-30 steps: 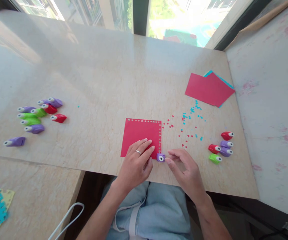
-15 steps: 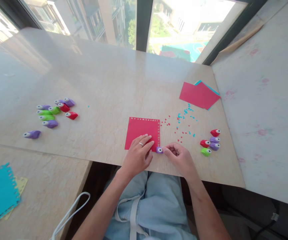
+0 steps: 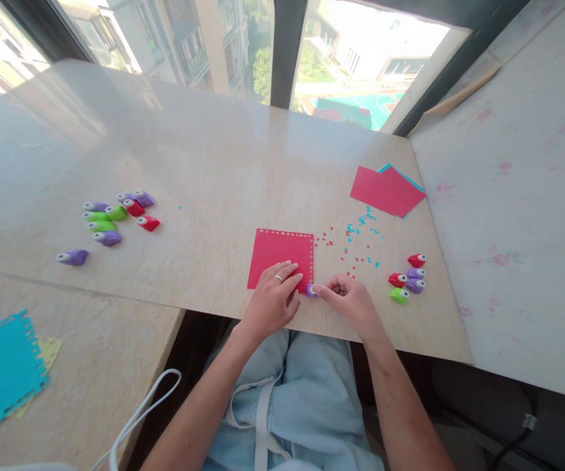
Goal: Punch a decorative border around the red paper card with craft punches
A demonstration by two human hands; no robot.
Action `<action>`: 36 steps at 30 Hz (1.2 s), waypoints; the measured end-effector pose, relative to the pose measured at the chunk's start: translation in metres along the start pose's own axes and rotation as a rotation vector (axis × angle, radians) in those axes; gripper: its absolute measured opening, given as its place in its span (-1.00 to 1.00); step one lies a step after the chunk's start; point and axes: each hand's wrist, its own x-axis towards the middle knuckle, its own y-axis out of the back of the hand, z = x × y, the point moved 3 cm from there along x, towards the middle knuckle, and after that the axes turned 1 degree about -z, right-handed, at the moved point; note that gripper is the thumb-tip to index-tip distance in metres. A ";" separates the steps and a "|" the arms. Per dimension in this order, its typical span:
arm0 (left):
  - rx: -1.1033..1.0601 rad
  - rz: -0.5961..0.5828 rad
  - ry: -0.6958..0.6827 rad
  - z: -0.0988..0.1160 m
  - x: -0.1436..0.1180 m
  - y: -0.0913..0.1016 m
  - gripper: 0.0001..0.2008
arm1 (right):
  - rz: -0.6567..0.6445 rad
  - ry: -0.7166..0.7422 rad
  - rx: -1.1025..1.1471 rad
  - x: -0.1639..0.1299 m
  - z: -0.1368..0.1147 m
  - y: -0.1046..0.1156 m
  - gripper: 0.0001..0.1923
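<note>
My left hand (image 3: 273, 297), a ring on one finger, lies with its fingers outstretched on a red sheet of paper (image 3: 277, 248). Small punched holes run along the sheet's far edge and down its right edge. A purple craft punch (image 3: 310, 292) sits at the paper's near right corner. My right hand (image 3: 348, 297) has its fingers curled, and its thumb rests on top of that punch, covering part of its white button. Part of the paper is hidden under my left hand.
Tiny red and blue paper bits (image 3: 355, 229) lie scattered right of the sheet. Farther back is a stack of coloured paper (image 3: 385, 190). More punches stand at the right (image 3: 407, 278) and left (image 3: 110, 219). A punched blue sheet (image 3: 2, 373) and a white cable (image 3: 149, 399) are at lower left.
My right thumb has moved left onto the top of the purple punch, whose button was in plain view before. My left hand stays on the paper. The camera view has shifted slightly.
</note>
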 end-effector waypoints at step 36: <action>0.020 0.010 0.006 -0.001 -0.001 0.000 -0.68 | 0.057 0.031 0.002 0.003 0.000 0.002 -0.50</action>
